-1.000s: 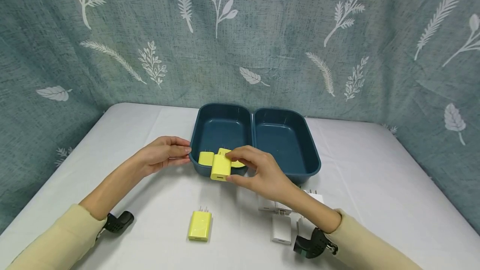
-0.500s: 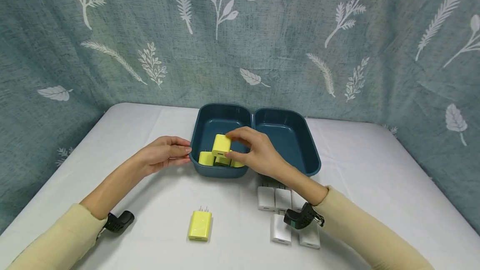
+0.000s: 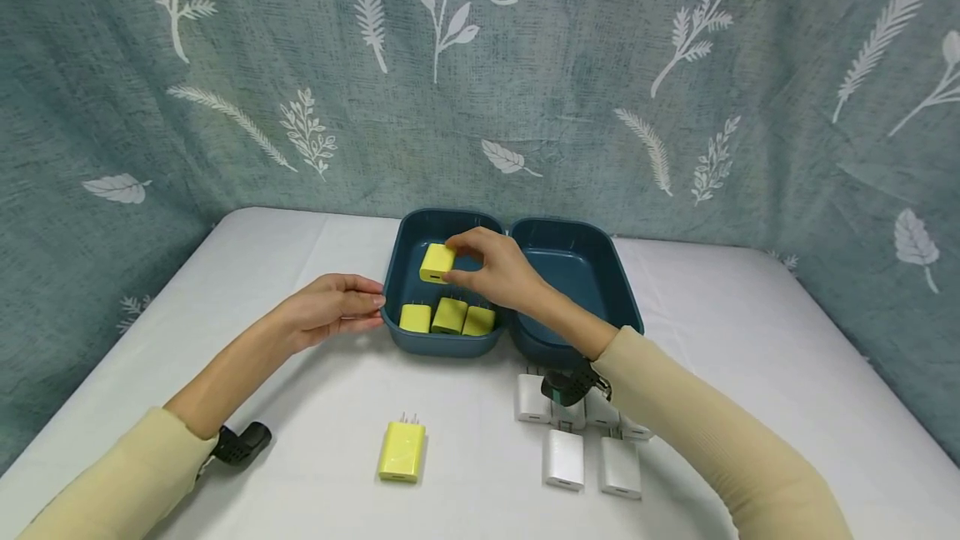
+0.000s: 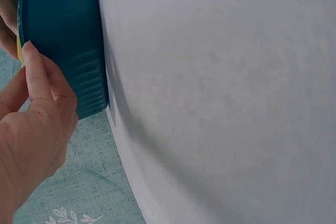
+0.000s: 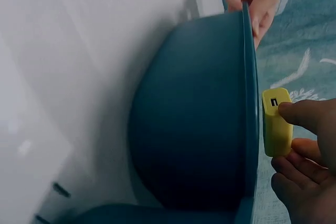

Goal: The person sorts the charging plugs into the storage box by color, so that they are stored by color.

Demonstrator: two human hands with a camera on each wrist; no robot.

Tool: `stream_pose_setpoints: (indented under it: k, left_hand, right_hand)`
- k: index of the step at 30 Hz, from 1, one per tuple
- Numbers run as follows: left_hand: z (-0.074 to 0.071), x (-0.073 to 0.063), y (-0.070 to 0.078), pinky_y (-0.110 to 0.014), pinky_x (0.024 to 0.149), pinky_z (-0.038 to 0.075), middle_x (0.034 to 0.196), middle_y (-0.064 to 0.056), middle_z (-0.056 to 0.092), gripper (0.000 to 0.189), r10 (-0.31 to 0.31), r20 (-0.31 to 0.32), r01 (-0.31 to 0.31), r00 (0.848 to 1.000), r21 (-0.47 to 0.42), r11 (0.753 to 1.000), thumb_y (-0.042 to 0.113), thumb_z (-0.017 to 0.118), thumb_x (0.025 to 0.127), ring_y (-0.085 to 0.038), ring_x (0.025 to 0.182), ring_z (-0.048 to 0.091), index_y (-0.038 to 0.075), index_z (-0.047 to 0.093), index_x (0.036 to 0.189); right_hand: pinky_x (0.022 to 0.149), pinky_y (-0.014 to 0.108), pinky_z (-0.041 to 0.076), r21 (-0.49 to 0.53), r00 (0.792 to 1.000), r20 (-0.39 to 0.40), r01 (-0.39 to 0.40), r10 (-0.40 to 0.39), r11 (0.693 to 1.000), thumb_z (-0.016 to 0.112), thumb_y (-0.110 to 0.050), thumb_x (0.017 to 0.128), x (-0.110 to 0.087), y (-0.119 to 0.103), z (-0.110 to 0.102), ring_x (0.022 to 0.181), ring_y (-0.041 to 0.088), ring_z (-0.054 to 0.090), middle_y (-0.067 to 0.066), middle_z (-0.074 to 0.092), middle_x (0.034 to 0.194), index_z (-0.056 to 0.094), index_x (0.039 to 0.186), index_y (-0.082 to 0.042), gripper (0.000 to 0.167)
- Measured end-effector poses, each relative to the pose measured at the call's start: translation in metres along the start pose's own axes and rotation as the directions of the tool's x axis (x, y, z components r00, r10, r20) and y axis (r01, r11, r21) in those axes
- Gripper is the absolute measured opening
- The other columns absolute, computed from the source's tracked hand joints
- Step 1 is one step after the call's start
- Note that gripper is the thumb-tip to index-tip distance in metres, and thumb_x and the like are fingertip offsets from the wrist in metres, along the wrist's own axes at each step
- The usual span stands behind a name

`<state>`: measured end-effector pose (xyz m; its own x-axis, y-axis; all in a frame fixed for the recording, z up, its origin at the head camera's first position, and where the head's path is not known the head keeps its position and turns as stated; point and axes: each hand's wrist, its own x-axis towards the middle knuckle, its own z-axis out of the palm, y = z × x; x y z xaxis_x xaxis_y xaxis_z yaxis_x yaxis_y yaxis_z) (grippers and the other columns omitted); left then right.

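Note:
In the head view my right hand [image 3: 491, 267] pinches a yellow USB charger [image 3: 437, 263] between thumb and fingers, over the back half of the left blue bin [image 3: 442, 346]. The right wrist view shows the charger's port end [image 5: 273, 102] near the thumb, above the bin's rim. My left hand [image 3: 330, 311] touches that bin's left side at the rim with fairly straight fingers. In the left wrist view its fingertips [image 4: 30, 51] lie at the rim. Inside, along the front wall, sit three yellow chargers [image 3: 450, 317].
A second blue bin [image 3: 562, 261] stands against the first one's right side. One yellow charger [image 3: 402, 451] lies on the white table [image 3: 315, 448]. Several white chargers [image 3: 564, 458] lie at front right, some partly hidden by the right sleeve and wrist camera. A patterned curtain [image 3: 555, 123] hangs behind.
My right hand has carried the yellow charger from the left bin's front rim toward its back, uncovering the three chargers at the front. My left hand has stayed at the rim.

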<state>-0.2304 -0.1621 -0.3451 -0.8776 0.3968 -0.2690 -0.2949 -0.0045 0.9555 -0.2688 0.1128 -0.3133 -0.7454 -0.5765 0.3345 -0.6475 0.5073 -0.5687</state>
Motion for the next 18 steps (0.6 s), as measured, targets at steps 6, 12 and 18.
stream_pose_setpoints:
  k: [6,12,18]
  left_hand:
    - [0.000,-0.002,-0.001,-0.028,0.087,0.058,0.102,-0.012,0.061,0.034,0.005,0.005,-0.005,1.000,0.000,1.000,-0.001,0.052,0.101,-0.015,0.089,0.068,-0.014,0.041,0.130]
    - [0.002,-0.002,-0.001,-0.028,0.087,0.058,0.104,-0.012,0.060,0.035,0.002,-0.001,-0.002,1.000,-0.001,1.000,0.000,0.053,0.101,-0.015,0.090,0.067,-0.014,0.041,0.131]
    - [0.002,-0.003,-0.001,-0.028,0.087,0.058,0.103,-0.012,0.061,0.033,0.002,-0.001,-0.002,1.000,0.002,1.000,0.000,0.053,0.101,-0.015,0.089,0.067,-0.013,0.042,0.130]
  right_hand:
    - [0.094,0.044,0.052,-0.018,0.998,0.041,-0.054,0.055,0.998,0.077,-0.015,0.089,0.015,0.004,0.006,0.111,0.032,0.059,0.014,0.062,0.121,0.063,0.127,0.001,0.044]
    - [0.085,0.038,0.050,-0.080,0.989,0.080,-0.118,0.124,0.990,0.077,-0.019,0.089,0.023,0.011,0.014,0.108,0.031,0.059,0.012,0.062,0.120,0.063,0.128,-0.001,0.045]
    - [0.087,0.037,0.051,-0.100,0.982,0.110,-0.144,0.155,0.984,0.077,-0.020,0.089,0.029,0.016,0.022,0.109,0.030,0.058,0.013,0.062,0.121,0.063,0.128,-0.001,0.045]
